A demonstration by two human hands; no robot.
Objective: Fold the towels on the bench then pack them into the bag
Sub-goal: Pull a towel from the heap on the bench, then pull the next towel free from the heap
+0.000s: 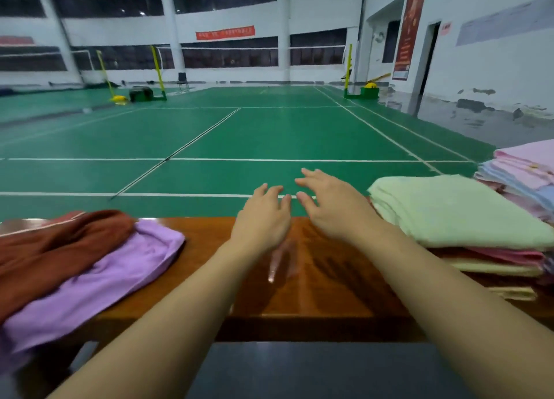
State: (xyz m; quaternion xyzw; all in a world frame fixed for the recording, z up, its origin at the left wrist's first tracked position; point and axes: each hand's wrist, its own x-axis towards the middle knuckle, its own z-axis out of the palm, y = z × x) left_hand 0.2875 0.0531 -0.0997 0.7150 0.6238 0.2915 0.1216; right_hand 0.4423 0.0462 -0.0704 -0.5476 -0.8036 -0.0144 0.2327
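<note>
My left hand (261, 218) and right hand (331, 206) hover released over the glossy wooden bench (317, 290); best next, I judge, is spreading the crumpled purple towel (99, 281) flat mid-bench.

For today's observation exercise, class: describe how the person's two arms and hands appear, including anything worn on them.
Both forearms are bare to the bottom edge of the picture, with no sleeves showing. The left hand and right hand wear no gloves, and no rings, watch or bracelet can be seen. The picture is slightly blurred, so small details cannot be ruled out.
</note>
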